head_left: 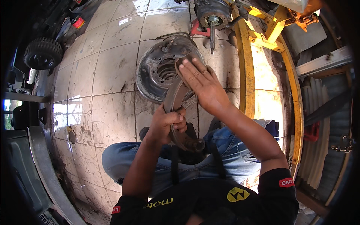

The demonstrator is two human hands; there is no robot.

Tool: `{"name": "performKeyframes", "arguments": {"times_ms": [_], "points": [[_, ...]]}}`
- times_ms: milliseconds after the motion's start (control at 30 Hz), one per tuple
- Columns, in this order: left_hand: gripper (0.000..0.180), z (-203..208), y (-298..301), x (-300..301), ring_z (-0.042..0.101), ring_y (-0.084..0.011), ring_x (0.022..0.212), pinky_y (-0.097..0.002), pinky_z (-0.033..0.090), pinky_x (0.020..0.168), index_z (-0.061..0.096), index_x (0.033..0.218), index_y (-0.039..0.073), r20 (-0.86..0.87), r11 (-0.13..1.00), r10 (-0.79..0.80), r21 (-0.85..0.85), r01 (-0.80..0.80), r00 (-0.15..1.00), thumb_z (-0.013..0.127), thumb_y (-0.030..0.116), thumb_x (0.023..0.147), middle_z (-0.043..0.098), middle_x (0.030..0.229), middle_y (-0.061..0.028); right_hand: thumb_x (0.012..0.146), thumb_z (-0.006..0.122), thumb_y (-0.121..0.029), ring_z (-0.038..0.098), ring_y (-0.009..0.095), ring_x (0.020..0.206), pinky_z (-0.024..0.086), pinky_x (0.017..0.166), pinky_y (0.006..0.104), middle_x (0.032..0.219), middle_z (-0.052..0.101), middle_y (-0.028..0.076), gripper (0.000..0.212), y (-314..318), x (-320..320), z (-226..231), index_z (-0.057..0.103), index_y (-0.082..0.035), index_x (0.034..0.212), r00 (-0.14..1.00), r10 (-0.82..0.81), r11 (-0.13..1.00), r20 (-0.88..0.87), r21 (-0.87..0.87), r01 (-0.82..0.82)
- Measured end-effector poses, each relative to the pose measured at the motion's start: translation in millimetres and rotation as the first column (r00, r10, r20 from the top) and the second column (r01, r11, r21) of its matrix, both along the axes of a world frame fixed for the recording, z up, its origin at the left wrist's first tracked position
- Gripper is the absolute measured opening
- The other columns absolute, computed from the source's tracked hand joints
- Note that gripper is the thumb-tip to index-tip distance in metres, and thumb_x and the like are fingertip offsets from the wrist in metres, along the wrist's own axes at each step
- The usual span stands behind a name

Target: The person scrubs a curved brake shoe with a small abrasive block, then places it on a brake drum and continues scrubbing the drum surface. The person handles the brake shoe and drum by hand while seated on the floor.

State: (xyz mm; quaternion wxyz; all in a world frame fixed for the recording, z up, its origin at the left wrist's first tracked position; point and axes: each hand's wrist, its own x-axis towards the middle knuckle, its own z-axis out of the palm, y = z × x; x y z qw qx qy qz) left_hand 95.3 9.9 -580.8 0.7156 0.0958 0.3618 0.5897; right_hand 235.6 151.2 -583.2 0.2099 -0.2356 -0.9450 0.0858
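My left hand [164, 124] grips a curved brake shoe [172, 96] near its lower part, the thumb and fingers wrapped round it. The shoe is held upright in front of my lap, its round lower end [197, 144] between my knees. My right hand [205, 87] lies over the shoe's upper end with its fingers stretched flat. Beneath those fingers shows the edge of a brown flat surface [179, 63]; whether it is the shoe's lining or a separate pad cannot be made out. My right thumb is hidden.
Behind the shoe, a round dark metal wheel part [144, 77] with a holed centre lies on the tiled floor [112, 71]. A hub with a spindle [212, 33] stands beyond. A yellow metal frame [246, 71] runs along the right; a small tyre [43, 53] is at far left.
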Motion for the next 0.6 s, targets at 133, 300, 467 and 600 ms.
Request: {"name": "performKeyframes", "arguments": {"times_ms": [133, 300, 467, 600], "points": [[0.050, -5.1, -4.2, -5.3, 0.041, -0.0084, 0.053, -0.0302, 0.040, 0.053, 0.049, 0.119, 0.009, 0.027, 0.999, -0.028, 0.025, 0.027, 0.999, 0.056, 0.003, 0.070, 0.042, 0.074, 0.0013, 0.086, 0.046, -0.001, 0.029, 0.035, 0.144, 0.029, 0.112, 0.0582, 0.157, 0.032, 0.007, 0.068, -0.2, -0.1, 2.6, 0.034, -0.016, 0.151, 0.999, 0.023, 1.000, 0.046, 0.001, -0.023], [0.054, -2.7, -3.2, -6.1, 0.040, -0.0078, 0.051, -0.0302, 0.040, 0.053, 0.050, 0.122, 0.011, 0.013, 1.000, -0.008, -0.019, 0.008, 1.000, 0.054, 0.003, 0.069, 0.041, 0.071, 0.0025, 0.088, 0.047, -0.005, 0.029, 0.033, 0.145, 0.026, 0.114, 0.0582, 0.156, 0.034, 0.007, 0.064, 5.8, -1.9, 1.9, 0.036, -0.016, 0.150, 0.998, 0.031, 0.999, 0.056, 0.006, -0.032], [0.049, -6.2, -2.9, -6.8, 0.040, -0.0083, 0.052, -0.0300, 0.040, 0.053, 0.048, 0.118, 0.009, 0.008, 1.000, -0.008, 0.002, 0.008, 1.000, 0.055, 0.003, 0.070, 0.042, 0.073, 0.0015, 0.082, 0.051, 0.003, 0.033, 0.034, 0.143, 0.025, 0.116, 0.0543, 0.154, 0.037, 0.010, 0.072, -6.8, -2.4, 3.0, 0.034, -0.012, 0.150, 0.986, 0.164, 0.985, 0.020, 0.046, -0.165], [0.049, -3.9, -4.4, -6.3, 0.044, -0.0101, 0.052, -0.0301, 0.042, 0.053, 0.049, 0.121, 0.007, -0.064, 0.998, 0.015, 0.060, -0.011, 0.998, 0.058, 0.006, 0.073, 0.047, 0.076, -0.0003, 0.075, 0.052, 0.013, 0.034, 0.036, 0.141, 0.026, 0.117, 0.0496, 0.152, 0.037, 0.018, 0.079, 24.6, 8.8, 6.4, 0.032, -0.003, 0.149, 0.984, -0.110, 0.987, -0.139, -0.133, 0.092]]}}
